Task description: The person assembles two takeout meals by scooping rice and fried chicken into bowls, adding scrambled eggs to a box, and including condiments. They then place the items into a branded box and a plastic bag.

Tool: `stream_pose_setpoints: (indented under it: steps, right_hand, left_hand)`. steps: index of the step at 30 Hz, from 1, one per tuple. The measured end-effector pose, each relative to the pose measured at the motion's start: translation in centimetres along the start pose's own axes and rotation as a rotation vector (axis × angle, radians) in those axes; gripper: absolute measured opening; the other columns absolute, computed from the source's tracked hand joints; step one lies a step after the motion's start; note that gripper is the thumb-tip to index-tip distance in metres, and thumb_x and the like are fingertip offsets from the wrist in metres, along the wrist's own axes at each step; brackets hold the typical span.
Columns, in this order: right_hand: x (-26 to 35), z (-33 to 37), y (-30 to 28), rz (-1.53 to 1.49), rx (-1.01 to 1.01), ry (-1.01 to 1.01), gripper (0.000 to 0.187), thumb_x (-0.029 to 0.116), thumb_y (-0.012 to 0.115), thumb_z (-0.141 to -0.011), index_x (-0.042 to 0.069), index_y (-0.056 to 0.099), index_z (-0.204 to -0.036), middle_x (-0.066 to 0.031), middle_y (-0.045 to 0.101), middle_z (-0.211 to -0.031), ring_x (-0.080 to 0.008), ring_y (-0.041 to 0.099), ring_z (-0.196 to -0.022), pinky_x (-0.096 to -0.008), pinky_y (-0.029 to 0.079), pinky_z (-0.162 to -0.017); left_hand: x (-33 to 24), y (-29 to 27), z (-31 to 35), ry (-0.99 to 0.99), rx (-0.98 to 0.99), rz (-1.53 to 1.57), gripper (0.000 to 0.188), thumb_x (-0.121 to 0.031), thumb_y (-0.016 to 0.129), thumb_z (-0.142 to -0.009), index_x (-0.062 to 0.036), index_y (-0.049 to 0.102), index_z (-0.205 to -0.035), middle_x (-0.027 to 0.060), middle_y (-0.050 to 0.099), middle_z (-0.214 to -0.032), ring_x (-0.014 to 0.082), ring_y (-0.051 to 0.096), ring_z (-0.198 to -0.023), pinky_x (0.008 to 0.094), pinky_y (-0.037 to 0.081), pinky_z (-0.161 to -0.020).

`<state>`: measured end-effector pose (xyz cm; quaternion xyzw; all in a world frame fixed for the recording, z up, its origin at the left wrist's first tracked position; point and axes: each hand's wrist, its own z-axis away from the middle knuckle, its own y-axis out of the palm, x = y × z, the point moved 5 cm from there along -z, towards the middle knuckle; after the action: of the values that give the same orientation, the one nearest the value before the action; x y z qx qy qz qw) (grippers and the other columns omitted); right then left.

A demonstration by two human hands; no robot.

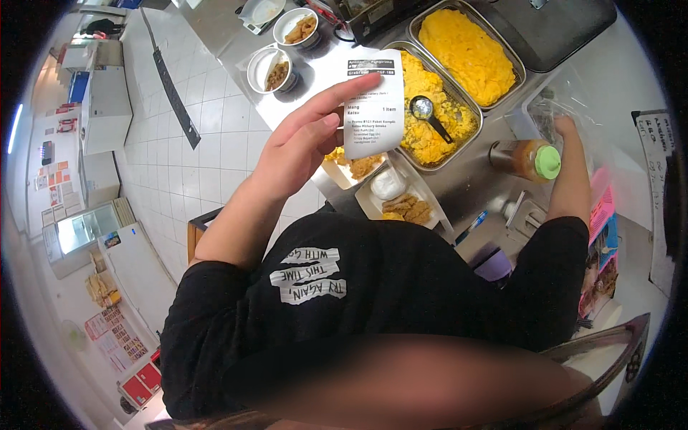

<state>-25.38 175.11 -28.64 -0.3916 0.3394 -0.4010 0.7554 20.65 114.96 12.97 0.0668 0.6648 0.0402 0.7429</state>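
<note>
My left hand (304,140) holds up a white paper receipt (373,104), pinched between thumb and fingers above the steel counter. Just under the receipt sit two open paper meal boxes (401,197); the visible one holds a mound of white rice and fried pieces. My right hand (565,127) reaches out to the right into a clear plastic bag (555,100), and its fingers are hidden among the plastic. Between the hands lies a bottle of orange sauce with a green cap (527,159), on its side.
Two metal trays of yellow scrambled egg (466,50) stand ahead, the nearer one with a black scoop (428,115) in it. Two white bowls of fried food (272,68) sit on the steel counter (322,68). A blue pen (471,227) lies nearby. White tiled floor spreads left.
</note>
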Motion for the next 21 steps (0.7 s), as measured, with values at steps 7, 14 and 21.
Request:
stream_pose_setpoints:
  steps: [7, 14, 21]
  right_hand:
    - [7.8, 12.4, -9.0, -0.251, -0.134, 0.223, 0.048, 0.045, 0.057, -0.090, 0.000, 0.072, -0.099, -0.0229, 0.069, -0.104, -0.0414, 0.066, -0.095, -0.0448, 0.051, -0.081]
    - [10.9, 26.3, -11.3, -1.465, -0.240, 0.685, 0.027, 0.028, 0.073, -0.085, 0.014, 0.055, -0.072, 0.0051, 0.036, -0.053, -0.0084, 0.029, -0.042, -0.0280, 0.022, -0.039]
    - [12.4, 39.7, -15.4, -2.170, -0.737, 0.560, 0.022, 0.021, 0.073, -0.089, 0.011, 0.054, -0.087, 0.0052, 0.038, -0.060, -0.0072, 0.029, -0.043, -0.0254, 0.022, -0.040]
  left_hand:
    - [-0.2, -0.7, 0.9, -0.027, 0.016, 0.078, 0.079, -0.045, 0.056, -0.089, 0.0068, 0.037, -0.145, 0.0202, 0.039, -0.150, 0.0286, 0.039, -0.137, 0.0398, 0.030, -0.114]
    - [0.5, -3.6, 2.2, 0.067, 0.132, 0.183, 0.072, -0.033, 0.053, -0.093, 0.0103, 0.032, -0.146, 0.0195, 0.035, -0.153, 0.0275, 0.036, -0.141, 0.0384, 0.028, -0.115]
    - [0.5, -8.7, 5.4, 0.003, 0.161, 0.191, 0.081, -0.039, 0.059, -0.090, 0.0124, 0.030, -0.145, 0.0222, 0.032, -0.154, 0.0289, 0.027, -0.145, 0.0394, 0.021, -0.118]
